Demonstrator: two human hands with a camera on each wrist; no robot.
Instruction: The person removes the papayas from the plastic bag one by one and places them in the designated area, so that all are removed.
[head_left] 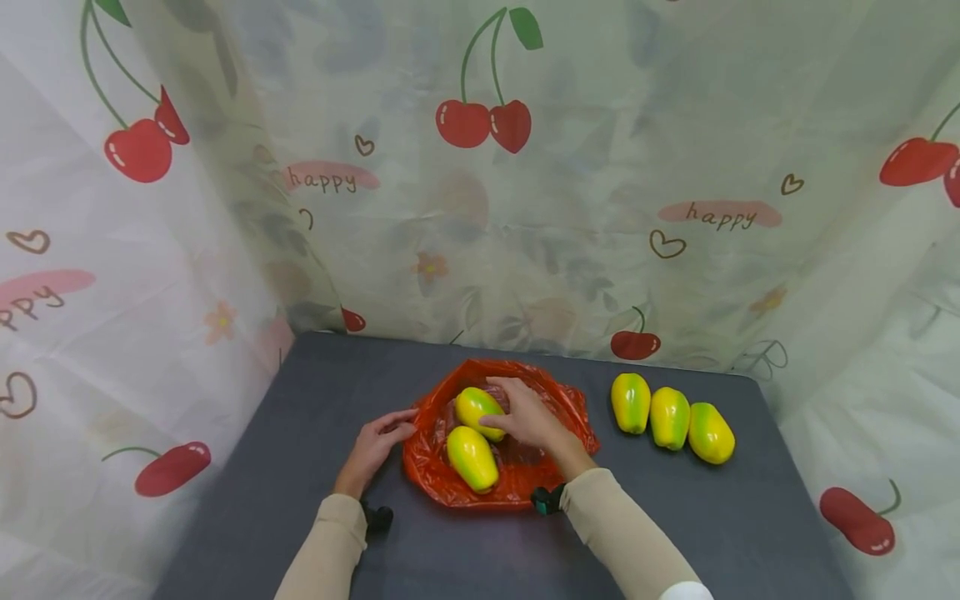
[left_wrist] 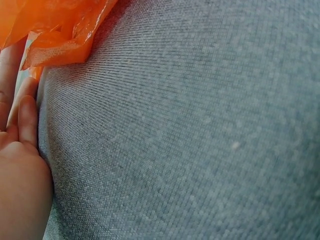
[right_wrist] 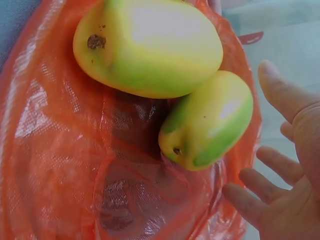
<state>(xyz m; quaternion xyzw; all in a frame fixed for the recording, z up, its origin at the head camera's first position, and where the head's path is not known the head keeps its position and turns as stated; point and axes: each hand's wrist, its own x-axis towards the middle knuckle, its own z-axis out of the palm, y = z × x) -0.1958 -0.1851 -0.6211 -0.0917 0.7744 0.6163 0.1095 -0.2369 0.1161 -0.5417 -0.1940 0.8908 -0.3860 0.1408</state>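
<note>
A red plastic bag (head_left: 517,492) lies spread with its mouth up on the table, and two yellow-green papayas rest in it. The nearer papaya (head_left: 472,460) slants toward the bag's front; the farther papaya (head_left: 478,410) touches it. My right hand (head_left: 525,412) reaches over the bag beside the farther papaya. In the right wrist view its fingers (right_wrist: 270,192) are spread, with a gap to the fruit. At the bag's left rim is my left hand (head_left: 375,446), fingertips touching the plastic. The left wrist view shows those fingers (left_wrist: 27,117) extended, their tips partly hidden by the bag.
Three more papayas stand in a row right of the bag: a left one (head_left: 631,403), a middle one (head_left: 669,418) and a right one (head_left: 711,433). The dark grey table (head_left: 315,375) is bordered by a cherry-print curtain (head_left: 570,225) at the back and sides.
</note>
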